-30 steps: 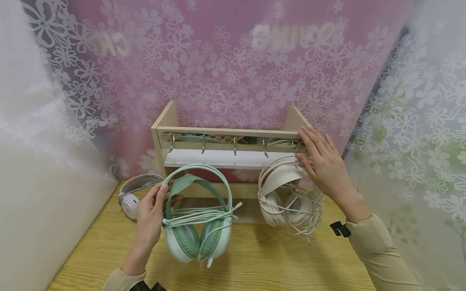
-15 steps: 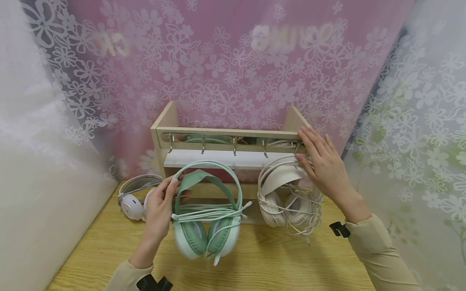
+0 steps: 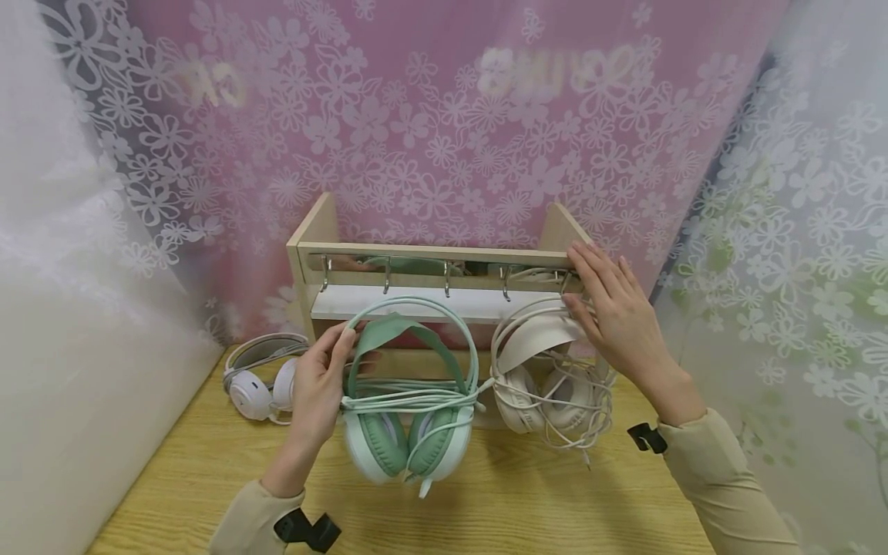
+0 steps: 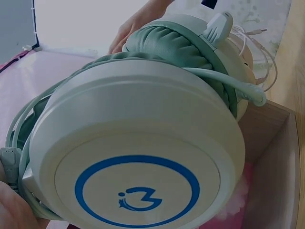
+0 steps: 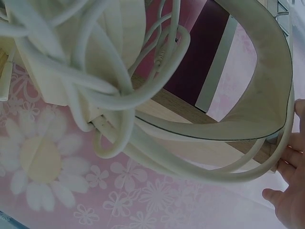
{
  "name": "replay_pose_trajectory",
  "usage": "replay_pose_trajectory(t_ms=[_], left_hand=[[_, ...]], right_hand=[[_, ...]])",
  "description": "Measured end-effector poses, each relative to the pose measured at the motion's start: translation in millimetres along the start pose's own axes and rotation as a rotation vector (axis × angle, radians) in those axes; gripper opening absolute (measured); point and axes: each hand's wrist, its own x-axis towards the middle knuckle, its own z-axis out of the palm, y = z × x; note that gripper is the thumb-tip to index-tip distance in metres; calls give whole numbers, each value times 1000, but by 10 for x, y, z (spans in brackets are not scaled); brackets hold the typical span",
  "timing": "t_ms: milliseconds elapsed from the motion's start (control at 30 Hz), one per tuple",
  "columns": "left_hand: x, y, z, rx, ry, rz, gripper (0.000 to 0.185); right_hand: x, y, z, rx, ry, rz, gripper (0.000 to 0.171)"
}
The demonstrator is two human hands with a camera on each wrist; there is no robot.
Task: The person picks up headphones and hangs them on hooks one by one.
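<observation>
In the head view my left hand (image 3: 321,385) grips the left side of the headband of mint-green and white headphones (image 3: 432,443), their cable wound across the middle. They hang in the air before the wooden rack (image 3: 444,250), headband a little below its hooks (image 3: 447,279). In the left wrist view a white ear cup (image 4: 138,138) with a blue ring fills the picture. My right hand (image 3: 617,316) rests, fingers extended, on the rack's right end. Just below it, cream headphones (image 3: 520,405) with a tangled cable hang at the rightmost hook; the hand partly hides that spot.
White headphones (image 3: 251,395) with a grey-lined band lie on the wooden table (image 3: 527,501) at left, behind my left hand. A white shelf (image 3: 416,302) runs beneath the hooks. Flowered curtains (image 3: 444,139) enclose the back and sides.
My left hand has carried the green headphones to the right and slightly up, next to the cream pair. More of the white headphones shows at left. My right hand stays in place.
</observation>
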Motion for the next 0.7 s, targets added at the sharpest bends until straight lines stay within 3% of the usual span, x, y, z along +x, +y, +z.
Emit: replay_pose_trajectory(t_ms=[233, 700], left_hand=[[74, 3, 101, -11, -15, 41, 32], [170, -10, 224, -54, -36, 9, 36]], right_hand=[[-3, -3, -3, -9, -6, 5, 67], [-3, 6, 2, -3, -1, -1, 66]])
